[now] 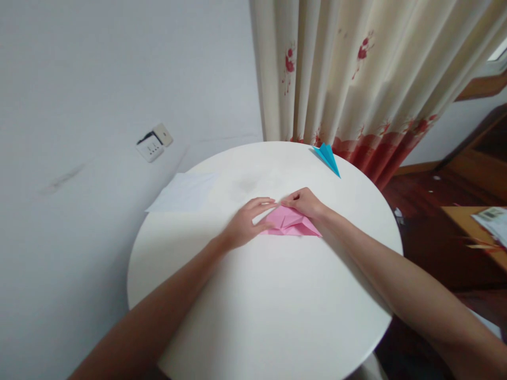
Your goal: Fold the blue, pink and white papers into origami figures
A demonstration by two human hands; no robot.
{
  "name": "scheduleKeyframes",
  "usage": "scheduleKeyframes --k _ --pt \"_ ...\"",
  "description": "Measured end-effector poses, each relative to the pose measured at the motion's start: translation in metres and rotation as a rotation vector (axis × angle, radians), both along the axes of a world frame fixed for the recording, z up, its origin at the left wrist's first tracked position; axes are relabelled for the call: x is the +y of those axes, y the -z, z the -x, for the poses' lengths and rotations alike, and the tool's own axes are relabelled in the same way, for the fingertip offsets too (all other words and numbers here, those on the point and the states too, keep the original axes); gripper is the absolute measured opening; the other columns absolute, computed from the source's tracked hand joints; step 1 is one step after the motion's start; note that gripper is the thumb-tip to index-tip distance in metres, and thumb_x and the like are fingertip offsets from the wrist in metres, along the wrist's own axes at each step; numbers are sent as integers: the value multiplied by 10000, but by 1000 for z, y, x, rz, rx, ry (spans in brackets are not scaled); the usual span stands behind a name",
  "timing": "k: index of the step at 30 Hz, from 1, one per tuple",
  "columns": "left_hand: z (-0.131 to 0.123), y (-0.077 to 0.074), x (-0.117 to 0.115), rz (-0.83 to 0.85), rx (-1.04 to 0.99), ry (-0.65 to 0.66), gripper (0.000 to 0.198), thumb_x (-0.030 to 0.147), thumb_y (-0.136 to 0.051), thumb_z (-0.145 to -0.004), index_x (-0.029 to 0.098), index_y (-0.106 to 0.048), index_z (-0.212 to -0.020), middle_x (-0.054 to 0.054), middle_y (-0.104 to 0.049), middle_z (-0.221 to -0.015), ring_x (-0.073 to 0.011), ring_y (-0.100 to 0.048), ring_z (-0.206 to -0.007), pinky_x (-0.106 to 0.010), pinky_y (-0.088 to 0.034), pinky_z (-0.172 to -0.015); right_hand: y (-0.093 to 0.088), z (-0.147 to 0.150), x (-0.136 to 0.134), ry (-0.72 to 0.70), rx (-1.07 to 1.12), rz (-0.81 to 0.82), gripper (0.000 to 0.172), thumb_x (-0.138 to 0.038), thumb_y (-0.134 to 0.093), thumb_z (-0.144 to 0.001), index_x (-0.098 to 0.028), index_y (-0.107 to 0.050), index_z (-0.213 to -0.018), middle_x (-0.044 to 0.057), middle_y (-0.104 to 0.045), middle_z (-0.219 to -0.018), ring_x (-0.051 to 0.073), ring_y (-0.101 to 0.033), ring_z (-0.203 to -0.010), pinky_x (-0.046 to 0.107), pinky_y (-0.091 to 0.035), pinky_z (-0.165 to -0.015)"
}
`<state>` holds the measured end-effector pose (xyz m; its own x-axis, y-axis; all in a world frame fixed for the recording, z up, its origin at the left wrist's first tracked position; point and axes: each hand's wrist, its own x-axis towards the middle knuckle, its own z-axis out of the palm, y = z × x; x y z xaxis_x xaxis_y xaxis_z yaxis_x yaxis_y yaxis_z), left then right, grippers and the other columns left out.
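A folded pink paper (291, 222) lies flat near the middle of the round white table (261, 311). My left hand (247, 222) rests on its left edge with fingers stretched out flat, pressing the paper down. My right hand (304, 203) sits on the paper's upper right part, fingers curled and pressed against a fold. The fingertips of both hands nearly meet above the paper. A blue paper plane (328, 157) lies at the far edge of the table, away from both hands.
A white sheet of paper (182, 193) hangs over the table's far left edge by the wall. A wall socket (154, 143) is behind it. A cream curtain with red flowers (356, 79) hangs beyond the table. Wooden furniture (471, 221) stands at right.
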<state>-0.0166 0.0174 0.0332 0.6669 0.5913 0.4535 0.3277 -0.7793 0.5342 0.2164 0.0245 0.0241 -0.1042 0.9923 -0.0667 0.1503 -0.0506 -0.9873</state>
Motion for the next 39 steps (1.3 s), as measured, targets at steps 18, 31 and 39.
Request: scheduleKeyframes --k 18,31,39 --pt "-6 6 -1 92 -75 -196 390 304 -416 -1034 197 -625 -1346 -75 -644 -1353 -211 -583 -1263 -337 -400 -1119 -12 12 -4 11 588 282 452 -446 -483 -1019 -88 -720 -881 161 -746 -881 192 -691 -773 329 -579 -801" --pt "-13 11 3 259 -310 -496 350 384 -434 -985 175 -559 -733 -3 -592 -726 -150 -517 -683 -243 -390 -648 -5 51 -25 -20 280 48 411 -525 -685 -864 -117 -714 -902 103 -742 -867 252 -696 -923 330 -560 -806" --pt "-23 18 -2 313 -337 -428 305 339 -444 -984 161 -689 -949 -45 -709 -933 -193 -624 -876 -276 -467 -814 -10 71 -36 65 362 136 259 -349 -717 -859 -151 -624 -999 72 -703 -826 157 -667 -639 283 -572 -601"
